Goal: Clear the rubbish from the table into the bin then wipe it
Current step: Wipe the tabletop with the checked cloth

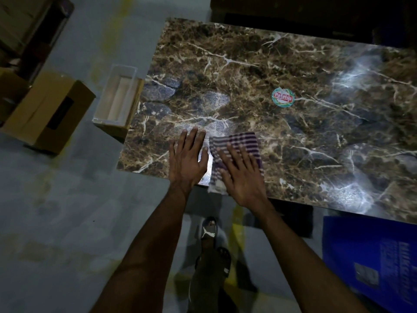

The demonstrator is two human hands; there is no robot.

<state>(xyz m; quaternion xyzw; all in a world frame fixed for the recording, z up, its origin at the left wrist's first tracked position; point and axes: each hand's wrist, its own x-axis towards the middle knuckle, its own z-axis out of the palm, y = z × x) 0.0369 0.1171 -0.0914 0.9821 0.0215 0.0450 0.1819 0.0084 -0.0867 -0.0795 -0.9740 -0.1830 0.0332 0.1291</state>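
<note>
We're on the wiping step, by the look of it: no loose rubbish shows on the table (259,71), only a round sticker (283,97) stuck mid-top. The striped cloth (234,143) lies flat near the near edge, w/ one corner hanging just over it.

Right hand (242,175) presses the cloth w/ fingers spread straight, palm down, not gripping or bunching it. Left hand (188,158) lies flat and wide on the bare marble just left of the cloth, holding nothing; prob. bracing us.

How we'd do it well:
- Keep the palm flat and weight even, so the whole cloth drags rather than riding up under the fingers.
- Pull that overhanging corner back on top first, else it could snag the edge and the cloth may slip off.
- Work in long overlapping strokes, near to far, then shift right. The dull smudgy patches on the left half and the glare at far right suggest most of the top is yet to be covered.
- Go round the sticker, not over it.
- Lift the left hand before wiping under it.

The open box w/ white liner (117,96) on the floor at the table's left end looks like the bin; can't see its contents.
</note>
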